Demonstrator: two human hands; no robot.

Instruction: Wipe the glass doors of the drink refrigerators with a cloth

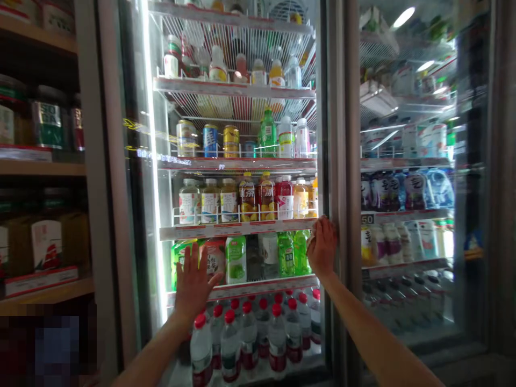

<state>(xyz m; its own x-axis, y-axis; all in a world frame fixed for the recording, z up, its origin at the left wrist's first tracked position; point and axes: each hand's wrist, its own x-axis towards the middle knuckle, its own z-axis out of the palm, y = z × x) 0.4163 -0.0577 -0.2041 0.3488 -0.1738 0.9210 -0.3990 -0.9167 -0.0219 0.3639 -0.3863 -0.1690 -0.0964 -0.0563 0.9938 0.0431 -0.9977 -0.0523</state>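
I face a lit drinks fridge with a glass door (133, 215). My left hand (194, 282) lies flat and open, fingers spread, against the glass in front of the green bottles (236, 260) on the lower shelf. My right hand (321, 246) is curled round the door's right edge frame (334, 161) at the height of the shelf rail. Below both hands stand several clear water bottles with red caps (250, 336). Shelves above carry juice bottles (226, 200) and cans (209, 141).
A second fridge door (407, 177) with more bottles stands to the right, full of reflections. Wooden shelves (40, 166) with jars and boxes run along the left. A blurred patch covers the lower left corner.
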